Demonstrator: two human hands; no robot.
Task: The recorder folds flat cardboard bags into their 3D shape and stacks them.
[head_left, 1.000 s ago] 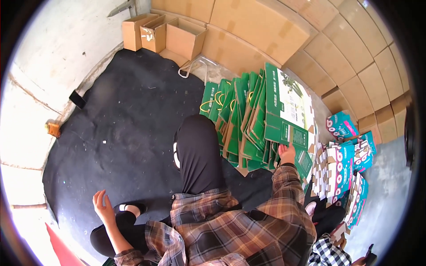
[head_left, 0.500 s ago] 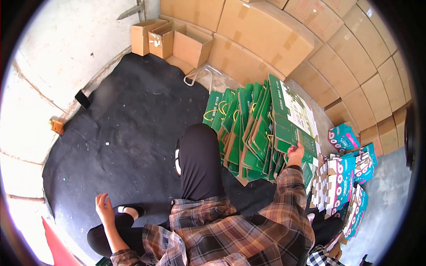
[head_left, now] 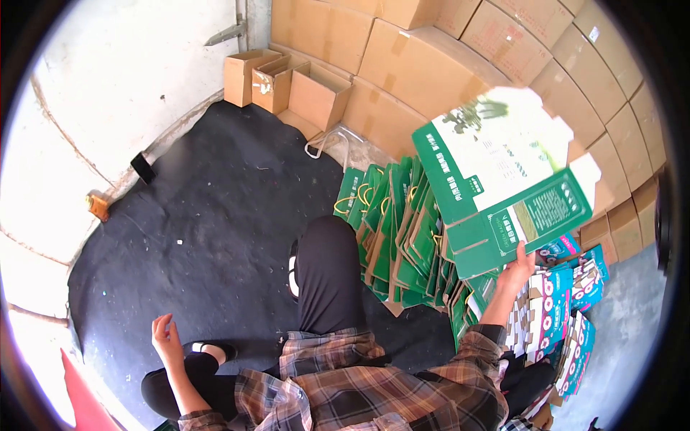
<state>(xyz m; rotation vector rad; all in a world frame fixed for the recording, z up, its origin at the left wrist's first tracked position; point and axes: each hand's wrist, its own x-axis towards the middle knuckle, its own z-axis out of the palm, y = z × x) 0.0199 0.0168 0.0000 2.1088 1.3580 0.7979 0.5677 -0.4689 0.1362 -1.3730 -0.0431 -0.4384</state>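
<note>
My right hand [head_left: 515, 273] grips the lower edge of a flattened green-and-white carton [head_left: 489, 179], which is lifted up and tilted at the right. Below and to the left of it leans a row of flattened green cartons [head_left: 402, 237], several with yellow cord handles. Away from all of these, my left hand [head_left: 167, 339] is raised at the lower left above my leg, its fingers loosely apart and holding nothing.
Brown cardboard boxes [head_left: 431, 65] are stacked along the back and right. Open-topped boxes [head_left: 316, 90] stand by the white wall. Bundles of blue-and-white cartons [head_left: 550, 302] sit at the right. Black sheeting [head_left: 201, 230] covers the floor, with a phone-like black object [head_left: 142, 168] at its edge.
My right hand has lifted the front green-and-white carton off the row, moving it up and to the right. My left hand has stayed nearly still.
</note>
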